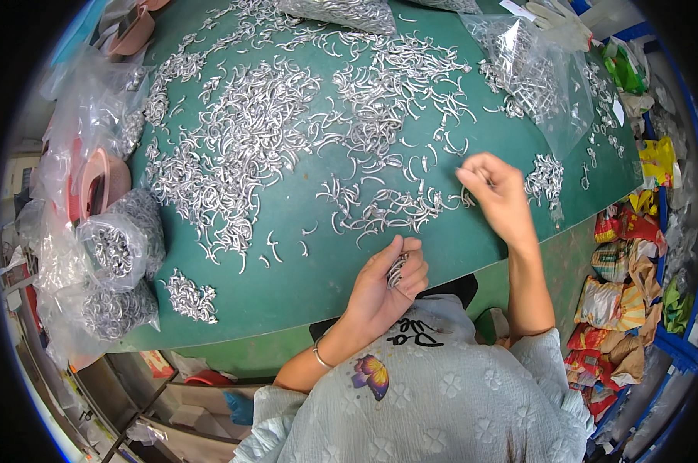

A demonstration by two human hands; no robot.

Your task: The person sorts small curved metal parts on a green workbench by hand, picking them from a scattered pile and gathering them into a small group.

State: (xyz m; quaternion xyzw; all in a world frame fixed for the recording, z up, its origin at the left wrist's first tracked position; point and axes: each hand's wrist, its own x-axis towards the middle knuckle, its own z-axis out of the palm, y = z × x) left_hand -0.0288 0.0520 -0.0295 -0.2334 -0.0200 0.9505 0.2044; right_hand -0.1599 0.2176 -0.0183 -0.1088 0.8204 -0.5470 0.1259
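The green table (302, 285) carries a broad spread of small curved metal hooks (248, 139), thickest over its far and left parts. The left hand (387, 282) sits just past the table's near edge, curled shut around a small bundle of hooks (397, 270) whose ends poke out between thumb and fingers. The right hand (495, 193) is out over the table's right part, fingers pinched together at the edge of a thin strand of hooks (387, 208); whether a hook is actually between the fingertips I cannot tell.

Between that strand and the table's near edge lies a bare green band, the widest open stretch on the table (the left hand hovers at its rim). A small separate heap (190, 297) lies near the table's near-left edge, and another little heap (545, 179) sits just right of the right hand.

Off the table's left edge, clear bags (117, 247) stuffed with hooks crowd together. A large clear bag (534, 77) lies on the table's far right corner. Beyond the right edge, bright packets (619, 293) are piled close, leaving little room on that side.
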